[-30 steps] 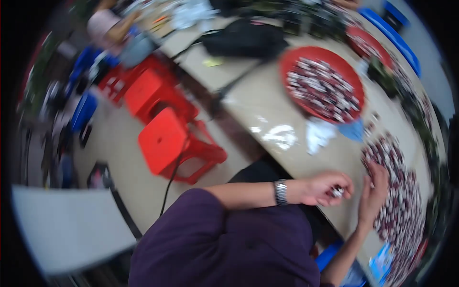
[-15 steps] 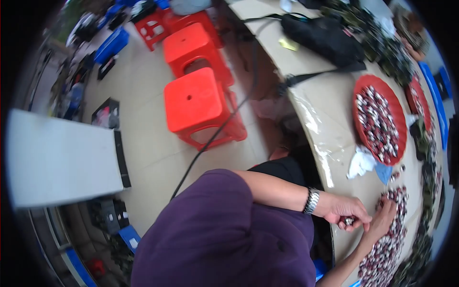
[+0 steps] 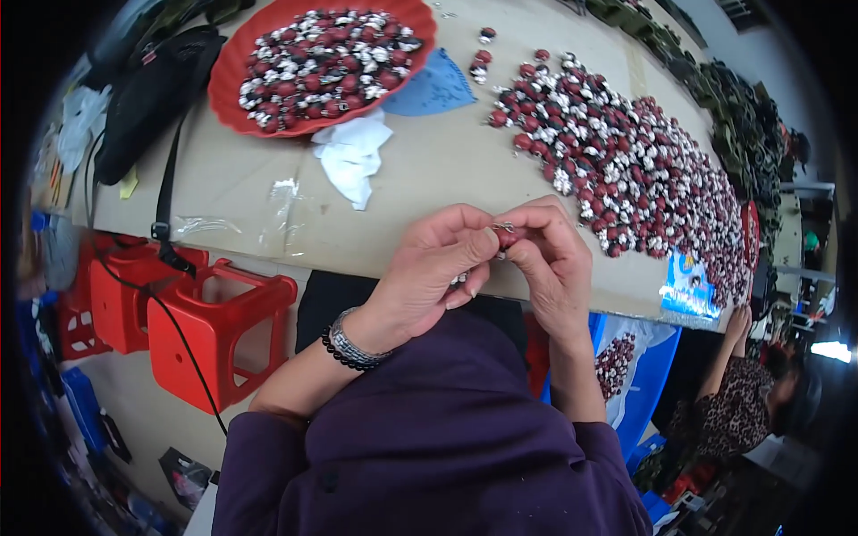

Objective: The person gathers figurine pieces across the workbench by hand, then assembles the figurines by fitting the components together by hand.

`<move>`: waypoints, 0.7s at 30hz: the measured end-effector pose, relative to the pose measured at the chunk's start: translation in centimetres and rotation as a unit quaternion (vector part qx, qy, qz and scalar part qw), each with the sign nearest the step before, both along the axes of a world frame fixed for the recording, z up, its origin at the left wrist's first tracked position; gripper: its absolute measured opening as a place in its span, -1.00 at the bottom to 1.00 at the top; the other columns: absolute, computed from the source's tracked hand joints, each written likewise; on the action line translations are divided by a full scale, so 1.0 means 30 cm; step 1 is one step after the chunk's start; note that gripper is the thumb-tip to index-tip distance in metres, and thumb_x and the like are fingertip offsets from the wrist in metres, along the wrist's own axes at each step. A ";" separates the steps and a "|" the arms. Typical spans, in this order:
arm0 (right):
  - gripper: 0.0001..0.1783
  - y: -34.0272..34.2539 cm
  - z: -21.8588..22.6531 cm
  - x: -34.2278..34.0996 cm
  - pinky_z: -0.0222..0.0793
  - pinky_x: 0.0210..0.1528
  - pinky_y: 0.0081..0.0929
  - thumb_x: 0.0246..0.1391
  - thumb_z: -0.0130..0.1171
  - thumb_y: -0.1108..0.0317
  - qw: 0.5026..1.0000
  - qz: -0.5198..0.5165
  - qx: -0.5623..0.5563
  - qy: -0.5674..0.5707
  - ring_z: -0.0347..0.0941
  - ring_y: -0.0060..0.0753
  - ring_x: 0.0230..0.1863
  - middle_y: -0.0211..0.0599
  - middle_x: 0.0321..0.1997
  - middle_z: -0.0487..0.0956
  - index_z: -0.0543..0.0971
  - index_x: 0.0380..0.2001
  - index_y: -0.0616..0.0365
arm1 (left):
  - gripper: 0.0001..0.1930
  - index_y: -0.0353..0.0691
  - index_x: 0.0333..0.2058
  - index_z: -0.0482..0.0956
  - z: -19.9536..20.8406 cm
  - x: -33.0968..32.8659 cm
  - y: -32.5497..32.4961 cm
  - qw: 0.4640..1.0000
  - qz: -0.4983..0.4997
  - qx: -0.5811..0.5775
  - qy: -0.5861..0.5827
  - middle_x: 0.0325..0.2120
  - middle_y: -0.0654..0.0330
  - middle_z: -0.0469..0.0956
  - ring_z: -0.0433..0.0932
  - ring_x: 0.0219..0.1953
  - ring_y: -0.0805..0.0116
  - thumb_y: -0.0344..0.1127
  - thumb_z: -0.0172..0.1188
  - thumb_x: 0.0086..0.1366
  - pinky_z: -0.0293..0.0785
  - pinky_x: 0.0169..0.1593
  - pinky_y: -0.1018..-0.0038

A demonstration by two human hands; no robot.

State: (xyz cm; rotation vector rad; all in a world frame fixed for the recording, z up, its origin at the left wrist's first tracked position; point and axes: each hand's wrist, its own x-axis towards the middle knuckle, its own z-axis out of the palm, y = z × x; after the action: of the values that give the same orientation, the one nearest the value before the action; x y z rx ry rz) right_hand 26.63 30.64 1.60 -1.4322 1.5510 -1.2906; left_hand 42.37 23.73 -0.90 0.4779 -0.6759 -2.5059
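Close together above the table's near edge, both of my hands work at one small red bead charm [image 3: 505, 239] with a metal loop on top. My left hand [image 3: 433, 268] pinches it between thumb and forefinger. Curled under that hand's other fingers are more silvery-white bits, mostly hidden. From the other side, my right hand [image 3: 556, 259] grips the same charm with thumb and forefinger. Beyond my right hand spreads a large pile of red, black and white bead charms [image 3: 617, 161]. A few loose charms [image 3: 480, 64] lie apart from the pile's left side.
A red scalloped basin [image 3: 225, 96] full of similar charms stands far left, beside a blue cloth [image 3: 435, 87] and white tissue [image 3: 349, 165]. A black bag [image 3: 152, 107] lies farther left. Red stools [image 3: 183, 353] stand below. Another person [image 3: 746, 384] sits at right.
The view has swung toward the table. My right hand has left the pile and met my left hand, and both now hold a charm between them.
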 end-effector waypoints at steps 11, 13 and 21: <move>-0.82 0.029 -0.056 -0.011 0.39 -0.16 -0.54 0.12 0.17 0.48 0.989 -0.007 0.004 -0.149 0.43 -0.47 -0.22 -0.30 -0.24 0.45 0.55 -0.19 0.28 | -0.75 -0.21 -0.24 0.48 -0.009 -0.022 0.032 1.000 -0.012 0.003 -0.025 -0.38 0.29 0.46 0.36 -0.58 0.62 -0.13 0.11 0.39 0.12 -0.66 0.73; -0.83 0.030 -0.063 -0.013 0.39 -0.16 -0.55 0.14 0.16 0.48 0.985 -0.003 0.004 -0.174 0.43 -0.49 -0.22 -0.31 -0.23 0.44 0.54 -0.19 0.28 | -0.75 -0.22 -0.23 0.49 -0.016 -0.021 0.033 1.000 -0.015 0.004 -0.019 -0.37 0.29 0.46 0.36 -0.58 0.61 -0.12 0.11 0.39 0.12 -0.66 0.73; -0.75 0.029 -0.024 -0.001 0.41 -0.31 -0.64 -0.01 0.30 0.57 0.999 -0.016 0.006 -0.039 0.39 -0.60 -0.28 -0.36 -0.25 0.40 0.52 -0.22 0.32 | -0.71 -0.24 -0.16 0.50 -0.016 -0.008 0.032 1.000 -0.025 -0.004 -0.016 -0.38 0.28 0.48 0.37 -0.60 0.60 -0.11 0.08 0.40 0.12 -0.67 0.72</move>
State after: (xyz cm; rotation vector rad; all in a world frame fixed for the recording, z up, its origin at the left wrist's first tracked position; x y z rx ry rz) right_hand 26.59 31.51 0.86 -1.3396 1.5326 -1.3382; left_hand 42.13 24.71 -1.38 0.5046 -0.7171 -2.5458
